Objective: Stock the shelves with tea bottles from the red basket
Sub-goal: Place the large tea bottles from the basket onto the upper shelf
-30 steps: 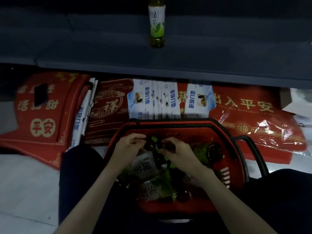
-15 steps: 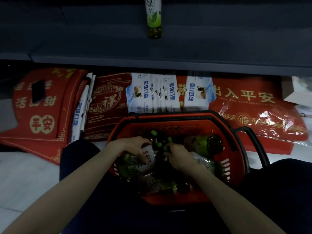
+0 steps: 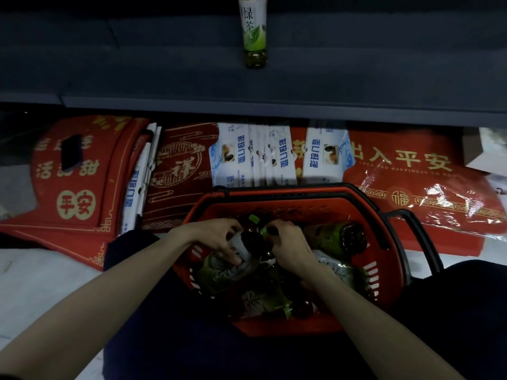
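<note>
A red basket (image 3: 299,202) with black handles sits between my knees, holding several green-labelled tea bottles lying in a heap. My left hand (image 3: 216,237) curls around a tea bottle (image 3: 236,252) with a white label at the basket's left side. My right hand (image 3: 290,249) grips the neck of a dark bottle (image 3: 256,241) with a green cap, in the middle. Another bottle (image 3: 336,239) lies on its side at the right. One green tea bottle (image 3: 253,32) stands upright on the dark shelf (image 3: 356,78) above.
Under the shelf lie red doormats (image 3: 411,174) with gold characters and white-and-blue packets (image 3: 241,157). A dark phone (image 3: 70,156) rests on the left mat. A black basket handle (image 3: 417,242) sticks out right. Pale floor (image 3: 41,283) lies at the left.
Both hands went deeper into the basket and closed around bottles. The view shifted slightly, with the shelf bottle staying in place.
</note>
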